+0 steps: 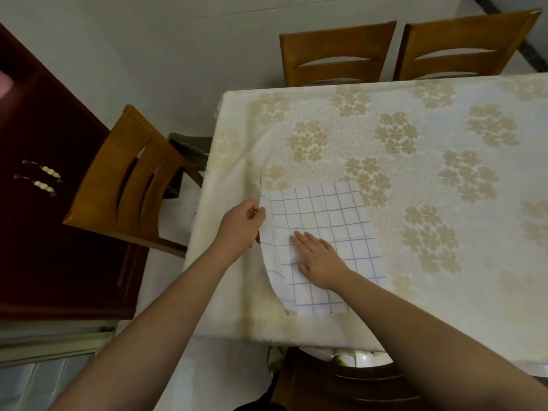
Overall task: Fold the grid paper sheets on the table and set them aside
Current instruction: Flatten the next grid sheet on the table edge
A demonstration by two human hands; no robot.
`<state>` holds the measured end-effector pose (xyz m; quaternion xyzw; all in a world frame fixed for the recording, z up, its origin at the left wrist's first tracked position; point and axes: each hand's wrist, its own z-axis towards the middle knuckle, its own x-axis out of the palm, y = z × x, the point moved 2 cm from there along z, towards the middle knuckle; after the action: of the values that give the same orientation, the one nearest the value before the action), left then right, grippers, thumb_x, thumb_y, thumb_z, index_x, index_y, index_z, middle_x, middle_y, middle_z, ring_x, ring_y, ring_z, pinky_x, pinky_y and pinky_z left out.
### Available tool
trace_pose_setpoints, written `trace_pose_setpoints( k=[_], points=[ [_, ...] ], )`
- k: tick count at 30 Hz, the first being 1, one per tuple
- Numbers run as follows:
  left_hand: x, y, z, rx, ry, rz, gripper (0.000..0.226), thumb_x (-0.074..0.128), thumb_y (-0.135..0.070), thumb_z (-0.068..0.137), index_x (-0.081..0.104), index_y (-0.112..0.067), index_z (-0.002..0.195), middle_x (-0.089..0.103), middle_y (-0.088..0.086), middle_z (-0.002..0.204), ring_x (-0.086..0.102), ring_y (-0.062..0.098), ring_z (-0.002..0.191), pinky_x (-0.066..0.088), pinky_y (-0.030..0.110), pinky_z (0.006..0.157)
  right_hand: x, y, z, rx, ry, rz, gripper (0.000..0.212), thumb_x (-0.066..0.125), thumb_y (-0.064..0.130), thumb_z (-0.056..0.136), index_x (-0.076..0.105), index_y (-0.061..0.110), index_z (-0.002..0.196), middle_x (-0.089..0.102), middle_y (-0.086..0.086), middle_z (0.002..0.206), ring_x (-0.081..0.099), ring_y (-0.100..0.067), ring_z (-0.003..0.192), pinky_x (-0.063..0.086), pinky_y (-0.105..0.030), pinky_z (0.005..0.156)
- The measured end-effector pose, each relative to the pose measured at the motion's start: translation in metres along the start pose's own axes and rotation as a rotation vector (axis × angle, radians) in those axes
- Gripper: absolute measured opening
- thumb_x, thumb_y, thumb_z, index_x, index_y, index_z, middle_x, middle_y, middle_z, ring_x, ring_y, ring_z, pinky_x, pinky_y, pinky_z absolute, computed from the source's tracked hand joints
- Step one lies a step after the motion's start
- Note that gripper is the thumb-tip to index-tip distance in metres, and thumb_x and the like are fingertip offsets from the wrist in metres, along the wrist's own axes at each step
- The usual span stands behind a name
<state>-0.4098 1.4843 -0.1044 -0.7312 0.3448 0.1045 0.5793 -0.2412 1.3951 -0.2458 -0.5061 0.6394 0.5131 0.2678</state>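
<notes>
A white sheet of grid paper with blue lines lies near the table's left front corner. Its left edge curls up off the cloth. My left hand pinches that raised left edge between thumb and fingers. My right hand lies flat on the middle of the sheet, fingers straight, pressing it down. A second layer of grid paper shows at the lower left; I cannot tell if it is a fold or another sheet.
The table carries a cream cloth with beige flower prints. Wooden chairs stand at the left and at the far side. A dark red cabinet stands to the left. A dark chair sits under the front edge.
</notes>
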Motion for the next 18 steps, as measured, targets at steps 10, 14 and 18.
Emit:
trace_pose_setpoints(
  k=[10,14,18],
  points=[
    [-0.025,0.012,-0.004,-0.048,-0.075,-0.095,0.033,0.048,-0.026,0.100,0.041,-0.008,0.073,0.037,0.002,0.056,0.035,0.009,0.046,0.032,0.022,0.047,0.025,0.008,0.025,0.001,0.072,-0.140,0.088,-0.022,0.063,0.082,-0.004,0.017,0.154,-0.009,-0.002,0.163,-0.007,-0.020,0.149,-0.007,-0.040,0.119],
    [-0.018,0.007,-0.002,-0.060,-0.078,-0.107,0.030,0.048,-0.026,0.100,0.046,-0.011,0.074,0.040,-0.002,0.050,0.037,0.007,0.041,0.035,0.020,0.042,0.022,0.009,0.024,0.010,0.052,-0.039,0.092,-0.017,0.068,0.080,0.004,0.018,0.155,-0.002,-0.001,0.163,-0.003,-0.020,0.150,-0.002,-0.040,0.119],
    [-0.001,-0.008,0.003,-0.052,-0.035,-0.166,0.026,0.049,-0.026,0.099,0.055,-0.012,0.079,0.055,0.006,0.059,0.050,0.017,0.047,0.041,0.025,0.044,0.008,0.001,0.016,0.063,-0.131,0.191,0.078,0.008,0.054,0.090,0.033,0.009,0.148,0.032,-0.009,0.155,0.026,-0.025,0.145,0.020,-0.044,0.119]
  ],
)
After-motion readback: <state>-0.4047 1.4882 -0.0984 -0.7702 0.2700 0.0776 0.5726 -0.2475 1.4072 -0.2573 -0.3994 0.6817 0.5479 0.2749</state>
